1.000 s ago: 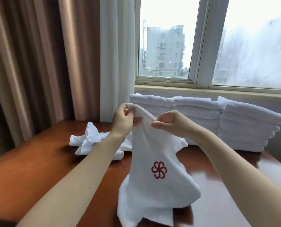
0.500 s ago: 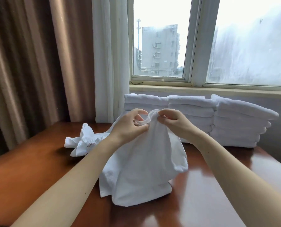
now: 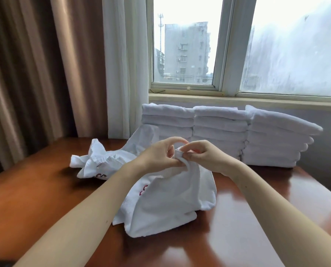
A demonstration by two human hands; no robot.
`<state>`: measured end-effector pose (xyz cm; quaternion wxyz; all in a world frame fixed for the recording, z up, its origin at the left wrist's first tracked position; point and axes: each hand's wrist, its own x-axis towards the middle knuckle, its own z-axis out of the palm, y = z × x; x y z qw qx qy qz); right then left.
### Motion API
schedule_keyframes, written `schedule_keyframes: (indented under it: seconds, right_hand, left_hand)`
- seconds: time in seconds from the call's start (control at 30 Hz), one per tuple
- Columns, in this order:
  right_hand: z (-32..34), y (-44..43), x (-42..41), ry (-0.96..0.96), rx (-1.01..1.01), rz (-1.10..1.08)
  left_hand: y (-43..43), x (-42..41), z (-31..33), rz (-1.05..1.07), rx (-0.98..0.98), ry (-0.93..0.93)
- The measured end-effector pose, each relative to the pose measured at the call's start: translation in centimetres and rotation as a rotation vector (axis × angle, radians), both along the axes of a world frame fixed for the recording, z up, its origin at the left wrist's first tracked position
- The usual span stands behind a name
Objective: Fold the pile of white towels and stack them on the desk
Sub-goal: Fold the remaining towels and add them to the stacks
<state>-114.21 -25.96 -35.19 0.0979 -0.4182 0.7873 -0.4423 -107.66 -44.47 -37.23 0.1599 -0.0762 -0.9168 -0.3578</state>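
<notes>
From the head camera: both hands meet over the middle of the desk [image 3: 35,189]. The left hand [image 3: 159,155] and right hand [image 3: 205,157] each pinch the same gathered top edge of a white towel [image 3: 170,205], fingers curled tight on the cloth and nearly touching each other. The towel hangs below them in a loose tent, its lower folds resting on the wood, a bit of red stitching peeking out on its left side. This looks like corner-matching at the start of a fold; next the hands likely need to draw apart along that edge and lay it flat. Far left, a crumpled heap [image 3: 101,162] waits unfolded; along the far edge under the window [image 3: 187,54], three neat stacks [image 3: 218,128] stand side by side
</notes>
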Motion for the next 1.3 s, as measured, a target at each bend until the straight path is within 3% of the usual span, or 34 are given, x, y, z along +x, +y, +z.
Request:
schedule_keyframes:
  seconds: [0.23,0.47,0.83,1.1,1.3]
  right_hand:
    - [-1.0,0.1,-0.4,0.026,0.001,-0.06]
    - [-0.4,0.3,-0.4,0.169,-0.087,-0.15]
    - [-1.8,-0.7,-0.2,0.422,0.199,-0.345]
    - [-2.6,-0.8,-0.1,0.359,0.147,-0.355]
    - [-4.4,-0.2,-0.1,0.053,0.195,-0.198]
  left_hand:
    - [0.5,-0.3,-0.6,0.087,-0.038,-0.029]
    - [1.0,-0.3,0.8,0.278,0.058,0.132]
    - [-0.2,0.7,1.6,0.544,0.143,0.348]
    - [-2.2,0.9,0.9,0.675,0.118,0.344]
    - [-2.9,0.7,-1.3,0.709,0.049,0.235]
